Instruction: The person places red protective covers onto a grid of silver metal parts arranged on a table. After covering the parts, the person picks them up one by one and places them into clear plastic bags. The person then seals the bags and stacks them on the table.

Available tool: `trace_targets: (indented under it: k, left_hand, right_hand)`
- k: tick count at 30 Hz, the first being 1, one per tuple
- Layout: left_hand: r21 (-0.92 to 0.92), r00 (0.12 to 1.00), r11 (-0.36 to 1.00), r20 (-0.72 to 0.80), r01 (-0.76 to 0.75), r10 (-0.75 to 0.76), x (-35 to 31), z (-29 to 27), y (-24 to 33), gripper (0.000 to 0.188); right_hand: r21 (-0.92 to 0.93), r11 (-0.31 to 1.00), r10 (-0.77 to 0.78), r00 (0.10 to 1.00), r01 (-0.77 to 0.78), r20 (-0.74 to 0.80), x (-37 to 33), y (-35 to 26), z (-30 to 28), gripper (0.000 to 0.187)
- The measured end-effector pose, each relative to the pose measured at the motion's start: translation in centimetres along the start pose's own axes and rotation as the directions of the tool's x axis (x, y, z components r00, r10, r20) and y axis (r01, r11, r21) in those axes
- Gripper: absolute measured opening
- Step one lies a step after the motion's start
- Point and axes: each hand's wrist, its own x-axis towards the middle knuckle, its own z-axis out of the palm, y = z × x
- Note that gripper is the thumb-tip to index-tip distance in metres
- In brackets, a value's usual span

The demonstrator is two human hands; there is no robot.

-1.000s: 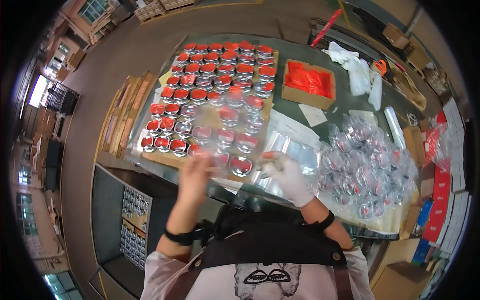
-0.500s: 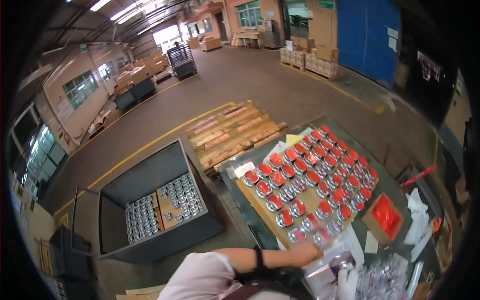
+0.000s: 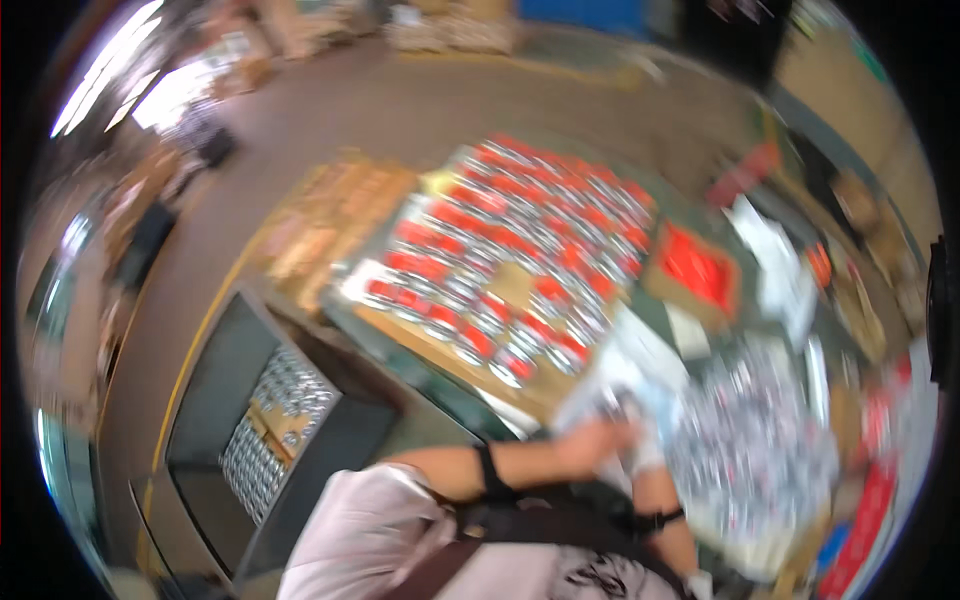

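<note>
We see the left hand [image 3: 592, 447] and pale-gloved right hand [image 3: 646, 453] close together, a shiny part [image 3: 620, 404] just beyond them, left of the bagged pile [image 3: 752, 445] — blurred, so we cannot tell finger spread or hold. We'd favour a light, steady touch — shiny faces likely scuff.

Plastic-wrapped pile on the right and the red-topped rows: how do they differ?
The plastic-wrapped pile is heaped in a jumble; the red-topped rows are laid out in lines. The plastic-wrapped pile looks mostly clear and silvery; the red-topped rows show bright red. Both look shiny and share one table.
</note>
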Motion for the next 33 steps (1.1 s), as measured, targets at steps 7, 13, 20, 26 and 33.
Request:
trace_targets:
  k: [7, 13, 20, 26, 33]
  left_hand:
    - [-0.789, 0.711, 0.373, 0.111, 0.488, -0.695, 2.7, -5.4, 0.7, 0.029]
    - [0.489, 0.918, 0.814, 0.064, 0.313, -0.391, 0.5, -2.0, -0.6, 0.018]
    - [0.346, 0.900, 0.855, 0.062, 0.387, -0.432, -0.2, -2.4, -4.2, 0.019]
    - [0.510, 0.901, 0.803, 0.116, 0.307, -0.418, 0.5, -2.9, -2.5, 0.031]
    - [0.099, 0.891, 0.896, -0.192, 0.434, -0.411, 4.0, -6.2, -0.3, 0.021]
  right_hand:
    - [-0.902, 0.381, -0.188, 0.938, -0.203, -0.291, -5.0, -5.7, 0.0, 0.039]
    - [0.345, 0.925, 0.250, 0.940, -0.161, -0.230, -1.6, 1.4, -1.6, 0.049]
    - [-0.986, -0.063, -0.207, 0.965, 0.151, 0.161, 1.2, -0.2, -1.5, 0.022]
    - [-0.935, -0.168, -0.157, 0.928, 0.311, 0.337, 6.9, 1.0, -3.5, 0.010]
    - [-0.978, 0.162, -0.286, 0.942, -0.131, -0.174, 5.5, -9.3, -10.1, 0.017]
